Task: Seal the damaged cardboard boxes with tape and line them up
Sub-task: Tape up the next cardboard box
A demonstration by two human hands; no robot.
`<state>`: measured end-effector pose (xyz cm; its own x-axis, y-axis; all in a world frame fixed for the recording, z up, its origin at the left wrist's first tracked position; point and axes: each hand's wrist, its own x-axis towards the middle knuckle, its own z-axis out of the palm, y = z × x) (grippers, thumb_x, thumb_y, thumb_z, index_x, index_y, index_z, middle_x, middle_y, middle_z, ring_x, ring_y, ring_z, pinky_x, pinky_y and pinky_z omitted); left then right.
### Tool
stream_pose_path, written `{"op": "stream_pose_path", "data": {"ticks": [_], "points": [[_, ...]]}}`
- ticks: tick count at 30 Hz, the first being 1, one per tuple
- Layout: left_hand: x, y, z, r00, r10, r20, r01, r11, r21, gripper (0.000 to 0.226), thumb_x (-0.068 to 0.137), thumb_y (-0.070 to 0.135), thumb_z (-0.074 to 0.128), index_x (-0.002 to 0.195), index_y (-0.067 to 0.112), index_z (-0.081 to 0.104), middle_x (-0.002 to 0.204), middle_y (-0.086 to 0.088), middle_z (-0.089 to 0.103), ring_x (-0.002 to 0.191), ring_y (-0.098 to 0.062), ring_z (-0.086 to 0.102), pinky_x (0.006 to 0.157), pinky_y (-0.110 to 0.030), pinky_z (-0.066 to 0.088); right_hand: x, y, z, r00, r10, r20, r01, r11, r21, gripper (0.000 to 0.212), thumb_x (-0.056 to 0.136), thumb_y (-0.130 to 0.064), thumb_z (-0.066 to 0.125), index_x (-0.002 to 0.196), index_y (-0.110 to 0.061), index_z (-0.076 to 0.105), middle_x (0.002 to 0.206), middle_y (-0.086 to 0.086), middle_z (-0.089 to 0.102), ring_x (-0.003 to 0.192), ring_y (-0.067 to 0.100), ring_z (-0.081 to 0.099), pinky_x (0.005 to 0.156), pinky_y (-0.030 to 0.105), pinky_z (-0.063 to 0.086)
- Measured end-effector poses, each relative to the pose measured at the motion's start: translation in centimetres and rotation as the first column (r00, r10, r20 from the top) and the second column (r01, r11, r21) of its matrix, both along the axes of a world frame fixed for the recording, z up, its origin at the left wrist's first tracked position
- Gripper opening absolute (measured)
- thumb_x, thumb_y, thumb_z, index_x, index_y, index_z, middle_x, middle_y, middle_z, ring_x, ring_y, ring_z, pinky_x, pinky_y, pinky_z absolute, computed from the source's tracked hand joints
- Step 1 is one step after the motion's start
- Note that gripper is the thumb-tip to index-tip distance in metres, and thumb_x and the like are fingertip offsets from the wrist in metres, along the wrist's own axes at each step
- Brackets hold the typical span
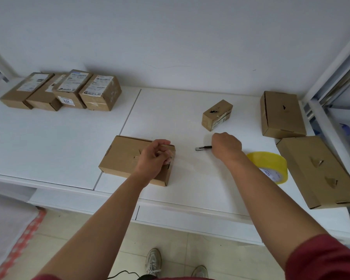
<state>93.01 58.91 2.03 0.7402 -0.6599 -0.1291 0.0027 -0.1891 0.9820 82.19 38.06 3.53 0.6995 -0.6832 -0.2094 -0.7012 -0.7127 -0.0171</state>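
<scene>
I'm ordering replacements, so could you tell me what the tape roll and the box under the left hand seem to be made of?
Tape roll: glossy yellowish translucent film, likely plastic, on a printed core. Box: matte brown cardboard, with folded edges and a torn patch on top.

Bare white table stretches wide between the row of four labelled boxes at far left and the near box. On the right, three torn boxes and a yellow tape roll crowd the edge, with a pen-like tool lying mid-table.
</scene>
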Motion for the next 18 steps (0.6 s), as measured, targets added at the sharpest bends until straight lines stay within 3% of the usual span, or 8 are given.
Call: {"op": "stream_pose_path", "data": {"ticks": [3, 5, 7, 10, 12, 15, 18], "points": [[-0.1, 0.1, 0.1, 1.0, -0.002, 0.018, 0.002, 1.0, 0.002, 0.026, 0.093, -0.006, 0.054, 0.112, 0.011, 0.062, 0.081, -0.013, 0.059, 0.06, -0.013, 0.054, 0.065, -0.023, 0.049, -0.8, 0.6, -0.6, 0.956, -0.005, 0.294, -0.07, 0.967, 0.244, 0.018, 0.095, -0.026, 0.049, 0.091, -0.014, 0.062, 0.092, 0.002, 0.064, 0.083, 0.023, 0.057, 0.067, 0.03, 0.043], [-0.2, 0.1, 0.2, 1.0, 0.0, 0.031, 0.0, 1.0, -0.002, 0.027, 0.093, -0.008, 0.053, 0.113, 0.008, 0.062, 0.081, -0.013, 0.058, 0.058, -0.011, 0.054, 0.063, -0.019, 0.049, -1.8, 1.8, -1.0, 0.914, -0.034, 0.404, -0.201, 0.827, 0.525, 0.02, 0.095, -0.034, 0.054, 0.085, -0.023, 0.067, 0.08, -0.013, 0.065, 0.078, 0.008, 0.06, 0.063, 0.025, 0.042], [-0.2, 0.0, 0.3, 0.999, 0.003, 0.043, -0.003, 1.0, 0.003, 0.026, 0.093, -0.008, 0.053, 0.113, 0.006, 0.061, 0.082, -0.014, 0.058, 0.057, -0.009, 0.055, 0.063, -0.017, 0.049, -2.5, 2.9, -1.8, 0.909, -0.066, 0.411, -0.252, 0.699, 0.67, 0.014, 0.095, -0.034, 0.06, 0.088, -0.028, 0.07, 0.081, -0.018, 0.065, 0.075, -0.002, 0.058, 0.062, 0.015, 0.041], [-0.4, 0.0, 0.4, 0.998, 0.005, 0.057, -0.005, 1.0, -0.001, 0.024, 0.093, -0.007, 0.054, 0.112, 0.006, 0.061, 0.08, -0.013, 0.056, 0.056, -0.008, 0.055, 0.062, -0.016, 0.049, -2.7, 3.2, -3.1, 0.875, -0.13, 0.465, -0.267, 0.673, 0.69, 0.011, 0.094, -0.025, 0.064, 0.093, -0.017, 0.07, 0.085, -0.004, 0.066, 0.072, 0.006, 0.056, 0.058, 0.009, 0.039], [-0.4, 0.1, 0.4, 0.998, 0.003, 0.06, -0.003, 1.0, -0.002, 0.024, 0.093, -0.007, 0.055, 0.11, 0.009, 0.062, 0.08, -0.012, 0.057, 0.056, -0.006, 0.056, 0.063, -0.015, 0.049, -2.8, 3.3, -3.5, 0.856, -0.191, 0.48, -0.257, 0.65, 0.716, 0.01, 0.094, -0.023, 0.065, 0.092, -0.014, 0.069, 0.083, 0.0, 0.065, 0.072, 0.008, 0.055, 0.061, 0.014, 0.041], [-0.5, 0.2, 0.4, 0.999, 0.005, 0.036, -0.005, 1.0, -0.013, 0.024, 0.094, -0.005, 0.056, 0.107, 0.014, 0.063, 0.082, -0.013, 0.059, 0.057, -0.007, 0.057, 0.063, -0.015, 0.05, -2.9, 3.4, -3.6, 0.847, -0.241, 0.475, -0.252, 0.604, 0.756, 0.006, 0.093, -0.022, 0.066, 0.092, -0.016, 0.068, 0.084, 0.001, 0.066, 0.073, 0.007, 0.058, 0.069, 0.022, 0.044], [-0.4, 0.3, 0.3, 0.999, 0.001, 0.033, 0.0, 1.0, -0.014, 0.023, 0.094, -0.003, 0.058, 0.106, 0.016, 0.063, 0.086, -0.015, 0.06, 0.058, -0.006, 0.059, 0.064, -0.015, 0.05, -2.9, 3.2, -3.4, 0.829, -0.266, 0.491, -0.268, 0.582, 0.768, 0.005, 0.094, -0.02, 0.065, 0.089, -0.021, 0.065, 0.076, -0.006, 0.067, 0.068, -0.002, 0.061, 0.072, 0.023, 0.043]]}}
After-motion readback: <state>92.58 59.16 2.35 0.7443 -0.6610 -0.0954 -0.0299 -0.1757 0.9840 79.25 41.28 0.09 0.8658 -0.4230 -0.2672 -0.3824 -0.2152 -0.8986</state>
